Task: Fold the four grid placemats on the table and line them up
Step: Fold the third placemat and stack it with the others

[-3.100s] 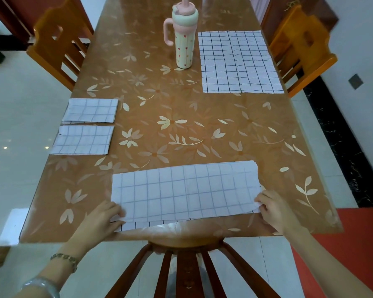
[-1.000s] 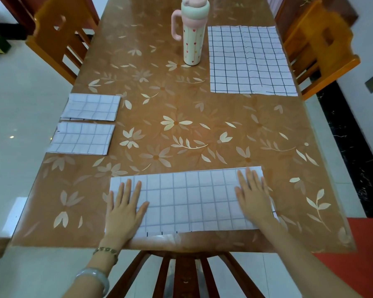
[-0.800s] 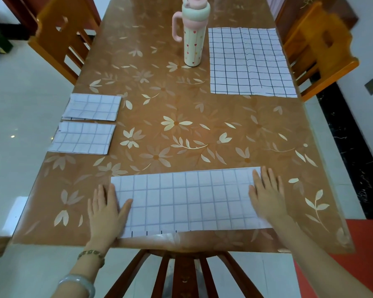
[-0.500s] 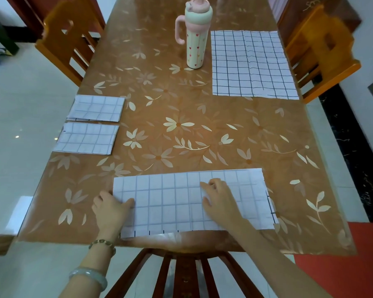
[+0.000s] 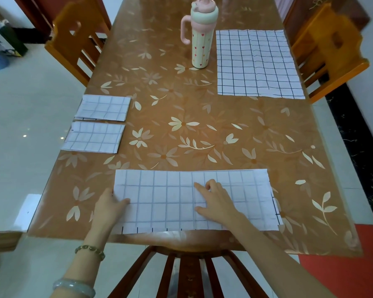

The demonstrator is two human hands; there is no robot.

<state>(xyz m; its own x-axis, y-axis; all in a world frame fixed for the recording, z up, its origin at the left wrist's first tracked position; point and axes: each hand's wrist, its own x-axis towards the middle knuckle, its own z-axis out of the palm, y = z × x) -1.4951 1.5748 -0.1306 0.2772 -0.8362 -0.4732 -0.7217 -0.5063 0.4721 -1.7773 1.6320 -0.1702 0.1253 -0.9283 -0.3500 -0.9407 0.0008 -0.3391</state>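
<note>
Half-folded grid placemat lies at the table's near edge, looking thin, light and floppy. Left hand pinches its left end, thumb on top; right hand presses its middle, fingers loosely bent together. That short end seems the best place to lift.

The table bears a half-folded placemat at six o'clock, two folded placemats at nine, an unfolded placemat at one, a bottle at twelve.

Bottle left of unfolded placemat
</note>
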